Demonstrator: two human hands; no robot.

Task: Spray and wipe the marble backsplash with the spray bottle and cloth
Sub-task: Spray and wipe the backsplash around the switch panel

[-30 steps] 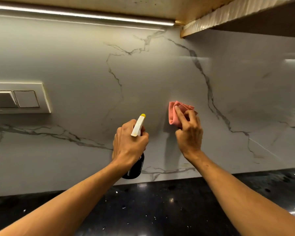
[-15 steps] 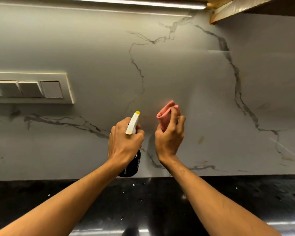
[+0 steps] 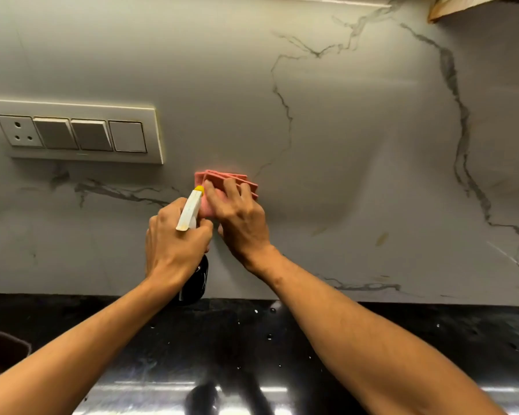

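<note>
The right hand (image 3: 241, 223) presses the folded pink cloth (image 3: 222, 181) flat-fingered against the marble backsplash (image 3: 342, 145) (just right of the switch plate (image 3: 81, 133)). The left hand (image 3: 174, 244) grips the spray bottle (image 3: 191, 214), touching the cloth, above the black table (image 3: 252, 339).

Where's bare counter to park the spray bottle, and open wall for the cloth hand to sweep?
Counter: bare on both sides of the right forearm, only specks. Backsplash: open from the cloth rightward to the dark vein. Crowded left: spray bottle and left hand close beside the right hand, switch panel above-left.
</note>
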